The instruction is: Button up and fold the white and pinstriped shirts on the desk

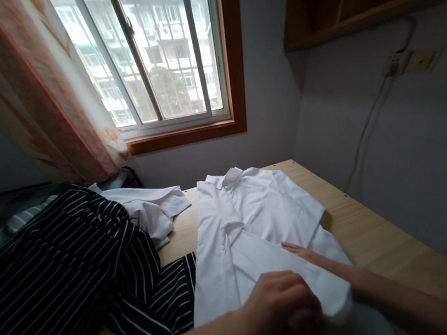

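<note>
A white collared shirt (254,207) lies on the wooden table, its collar toward the window and its left part folded inward. Across its lower middle runs a white sleeve. My left hand (281,300) is closed on white cloth near the shirt's lower edge, with its fingertips mostly hidden under the knuckles. On the shirt's right side, my right hand (308,255) lies low beside the sleeve, fingers stretched out and partly covered by the raised cloth.
Black striped clothing (66,261) is heaped at the left, with another white garment (149,205) behind it. The wooden table (374,235) meets the right wall. A curtain (38,93) hangs beside the window (166,53); a shelf (371,8) and cable are at the right.
</note>
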A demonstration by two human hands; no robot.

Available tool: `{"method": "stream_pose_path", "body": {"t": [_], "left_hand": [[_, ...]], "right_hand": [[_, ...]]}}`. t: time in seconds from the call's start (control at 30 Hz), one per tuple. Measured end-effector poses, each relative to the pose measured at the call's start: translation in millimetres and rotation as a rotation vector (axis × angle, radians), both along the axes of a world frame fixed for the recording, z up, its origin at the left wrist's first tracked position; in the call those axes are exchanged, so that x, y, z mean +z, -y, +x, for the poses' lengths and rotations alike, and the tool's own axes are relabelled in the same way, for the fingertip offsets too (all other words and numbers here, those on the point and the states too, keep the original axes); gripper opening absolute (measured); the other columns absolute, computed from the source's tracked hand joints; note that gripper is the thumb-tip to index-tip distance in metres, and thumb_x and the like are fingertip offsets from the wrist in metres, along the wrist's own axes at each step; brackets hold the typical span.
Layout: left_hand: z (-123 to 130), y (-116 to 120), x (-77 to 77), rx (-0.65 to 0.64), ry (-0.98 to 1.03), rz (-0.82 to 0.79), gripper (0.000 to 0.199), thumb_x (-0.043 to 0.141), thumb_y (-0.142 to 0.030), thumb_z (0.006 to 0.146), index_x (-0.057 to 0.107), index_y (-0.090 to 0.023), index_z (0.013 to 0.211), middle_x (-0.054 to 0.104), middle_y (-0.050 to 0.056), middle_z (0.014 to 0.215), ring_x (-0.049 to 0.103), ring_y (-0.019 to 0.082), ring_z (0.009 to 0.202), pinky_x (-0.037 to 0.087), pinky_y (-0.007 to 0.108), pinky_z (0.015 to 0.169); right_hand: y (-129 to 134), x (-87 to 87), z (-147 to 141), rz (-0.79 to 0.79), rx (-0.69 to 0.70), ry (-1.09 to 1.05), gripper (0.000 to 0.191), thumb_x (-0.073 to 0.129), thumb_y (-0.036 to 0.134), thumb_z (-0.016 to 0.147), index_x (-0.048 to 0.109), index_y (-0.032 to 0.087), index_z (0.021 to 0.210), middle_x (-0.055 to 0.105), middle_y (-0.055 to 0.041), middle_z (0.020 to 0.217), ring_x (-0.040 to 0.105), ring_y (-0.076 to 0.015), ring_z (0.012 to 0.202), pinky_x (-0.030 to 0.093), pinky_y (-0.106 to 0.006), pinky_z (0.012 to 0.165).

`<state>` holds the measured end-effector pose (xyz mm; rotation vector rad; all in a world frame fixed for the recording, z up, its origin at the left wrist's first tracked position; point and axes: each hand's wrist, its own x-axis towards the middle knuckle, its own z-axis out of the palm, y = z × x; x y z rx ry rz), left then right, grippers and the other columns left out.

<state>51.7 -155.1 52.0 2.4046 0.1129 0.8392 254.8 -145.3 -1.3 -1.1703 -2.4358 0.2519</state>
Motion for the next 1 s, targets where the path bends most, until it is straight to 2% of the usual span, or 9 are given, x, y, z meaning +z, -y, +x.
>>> {"method": "stream_pose_path", "body": {"t": [0.1,0.13,0.23,0.33,0.4,0.53,0.73,0.9,1.0], "left_hand": [[-2.0,-8.9,-6.9,-0.198,-0.341,0.086,0.03,0.049,-0.046,0.093,0.061,-0.02,0.083,0.068,0.005,0.079,0.062,0.018,0.082,0.046,0.03,0.082],[-2.1,-12.4,-8.2,-0.159,-0.372,0.087,0.029,0.049,-0.045,0.093,0.063,-0.02,0.088,0.07,0.005,0.084,0.063,0.019,0.089,0.045,0.031,0.087],[-1.1,-22.0,-9.8,0.135,-0.399,0.092,0.044,0.049,-0.052,0.092,0.058,-0.021,0.122,0.062,0.01,0.126,0.051,0.029,0.123,0.035,0.046,0.105],[-0.4,-26.7,-10.3,0.17,-0.532,0.147,0.069,0.048,-0.066,0.087,0.039,-0.029,0.144,0.036,0.011,0.153,0.026,0.042,0.14,0.017,0.069,0.108],[-0.9,-26.6,-10.5,0.086,-0.597,0.157,0.07,0.047,-0.067,0.087,0.036,-0.031,0.146,0.031,0.011,0.155,0.022,0.045,0.141,0.011,0.073,0.107],[-3.7,-24.8,-9.3,0.039,-0.648,0.152,0.067,0.048,-0.065,0.088,0.034,-0.035,0.147,0.026,0.01,0.157,0.018,0.045,0.142,0.007,0.075,0.106],[-9.7,-29.6,-3.5,-0.005,-0.665,0.197,0.067,0.05,-0.061,0.089,0.032,-0.036,0.148,0.024,0.011,0.158,0.016,0.047,0.142,0.01,0.075,0.105],[9.2,-20.7,-1.9,0.042,-0.683,0.291,0.062,0.05,-0.063,0.087,0.047,-0.028,0.138,0.035,0.016,0.151,0.03,0.048,0.136,0.025,0.074,0.1],[45.6,1.5,-16.3,-0.058,-0.561,0.457,0.037,0.043,-0.045,0.096,0.06,-0.026,0.123,0.047,0.01,0.143,0.046,0.034,0.128,0.041,0.057,0.099]], "right_hand": [[-8.8,4.5,33.3,-0.089,-0.045,-0.168,0.033,0.055,0.02,0.078,0.071,0.023,0.108,0.069,-0.0066,0.115,0.06,-0.0233,0.115,0.046,-0.04,0.102],[-16.5,3.7,46.3,-0.094,-0.166,-0.255,0.034,0.052,0.019,0.079,0.071,0.021,0.107,0.067,-0.0089,0.119,0.058,-0.0245,0.118,0.044,-0.044,0.104],[-49.3,-4.2,82.8,-0.038,-0.759,-0.453,0.039,0.053,0.028,0.081,0.064,0.014,0.115,0.062,-0.016,0.123,0.059,-0.0276,0.114,0.045,-0.045,0.099],[-80.7,-11.9,104.0,-0.118,-1.043,-0.449,0.059,0.059,0.042,0.081,0.052,0.008,0.129,0.063,-0.019,0.117,0.065,-0.0267,0.1,0.051,-0.038,0.086],[-94.5,-13.3,108.7,-0.161,-1.062,-0.337,0.067,0.062,0.046,0.079,0.049,0.008,0.133,0.066,-0.0179,0.111,0.066,-0.0265,0.096,0.051,-0.035,0.083],[-106.5,-9.7,108.3,-0.192,-1.02,-0.092,0.046,0.064,0.035,0.076,0.064,0.015,0.118,0.07,-0.0143,0.11,0.066,-0.0286,0.101,0.049,-0.034,0.082],[-104.8,-10.9,108.0,-0.15,-1.077,-0.033,0.039,0.059,0.03,0.078,0.067,0.019,0.115,0.072,-0.0124,0.106,0.067,-0.0296,0.096,0.048,-0.034,0.076],[-111.7,-11.1,117.1,-0.194,-1.023,-0.267,0.029,0.065,0.03,0.073,0.068,0.017,0.1,0.072,-0.0097,0.094,0.066,-0.0252,0.086,0.047,-0.03,0.073],[-124.9,-8.6,122.8,-0.305,-0.981,-0.522,0.041,0.067,0.029,0.073,0.064,0.015,0.11,0.071,-0.0083,0.089,0.065,-0.0208,0.077,0.048,-0.027,0.068]]}}
